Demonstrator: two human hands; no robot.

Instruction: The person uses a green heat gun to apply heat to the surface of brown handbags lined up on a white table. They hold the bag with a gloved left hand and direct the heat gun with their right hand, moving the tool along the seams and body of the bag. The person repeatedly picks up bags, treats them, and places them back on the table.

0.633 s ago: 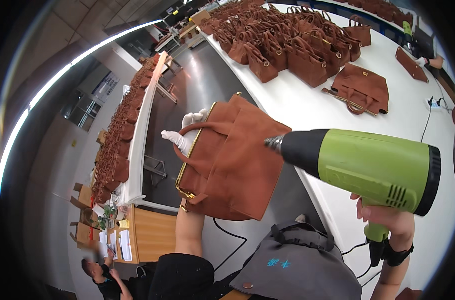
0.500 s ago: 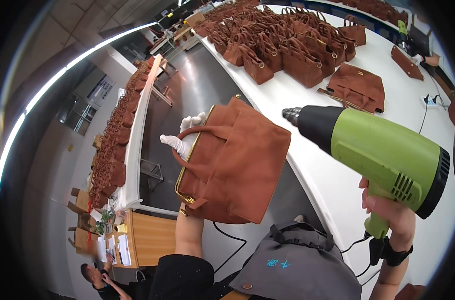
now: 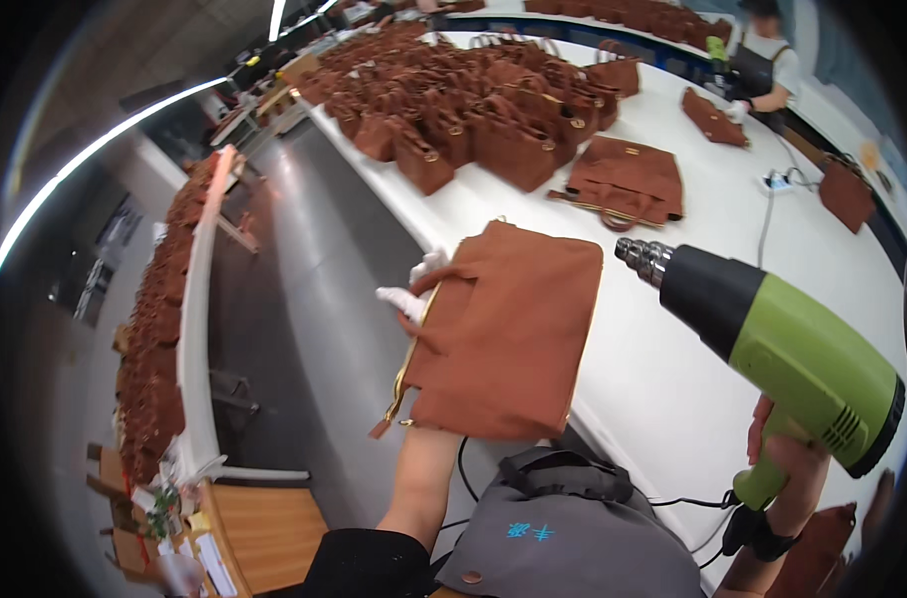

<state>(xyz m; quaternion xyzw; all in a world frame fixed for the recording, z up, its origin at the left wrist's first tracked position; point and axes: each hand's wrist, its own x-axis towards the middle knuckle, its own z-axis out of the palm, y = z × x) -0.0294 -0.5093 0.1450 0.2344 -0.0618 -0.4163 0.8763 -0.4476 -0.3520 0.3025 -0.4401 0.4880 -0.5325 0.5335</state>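
Note:
My left hand, in a white glove, supports a brown handbag in the air. Its fingertips show past the bag's top edge beside the handle; the palm is hidden behind the bag. A gold zip runs along that edge. My right hand, seemingly ungloved, grips a green and black heat gun by its handle. The gun's metal nozzle points at the bag's right side, a small gap away in the picture.
A white table carries a large heap of brown handbags and one lying flat. Across it, a co-worker handles a brown piece. More bags line a left-hand table. A power strip and cables lie on the right.
The view has swung to the right, so the surroundings sit further left. The handbag has turned, showing a gold line along its right edge. The heat gun is still in my right hand.

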